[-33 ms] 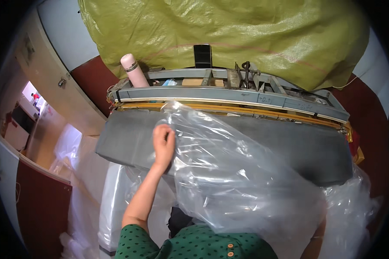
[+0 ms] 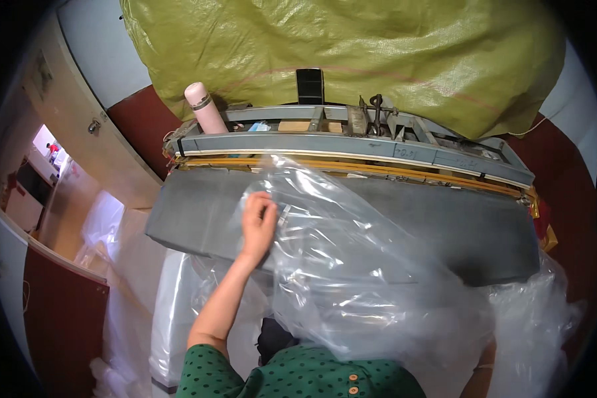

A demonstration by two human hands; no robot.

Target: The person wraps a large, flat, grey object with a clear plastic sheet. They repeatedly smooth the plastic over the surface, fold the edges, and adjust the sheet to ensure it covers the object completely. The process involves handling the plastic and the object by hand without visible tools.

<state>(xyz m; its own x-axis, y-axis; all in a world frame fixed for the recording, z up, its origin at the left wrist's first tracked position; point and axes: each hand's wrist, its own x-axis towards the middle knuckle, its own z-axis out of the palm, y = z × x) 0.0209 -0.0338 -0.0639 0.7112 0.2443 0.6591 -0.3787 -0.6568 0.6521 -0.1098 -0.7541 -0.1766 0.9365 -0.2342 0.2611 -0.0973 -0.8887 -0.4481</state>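
Observation:
A large sheet or bag of clear plastic film hangs over the middle of a long grey padded surface, creased and glossy. At its left edge is my left hand, fingers curled in and closed on the film. My right forearm comes up at the lower right. The right hand itself is covered by the blurred film, so its fingers cannot be made out.
Behind the grey surface runs a metal frame with a pink bottle, a dark phone and a clamp-like metal part. A yellow-green woven sheet hangs beyond. More plastic lies at right; an open door stands left.
My left hand has shifted a little to the right, and the film's left edge with it. The lower right part of the film has moved slightly.

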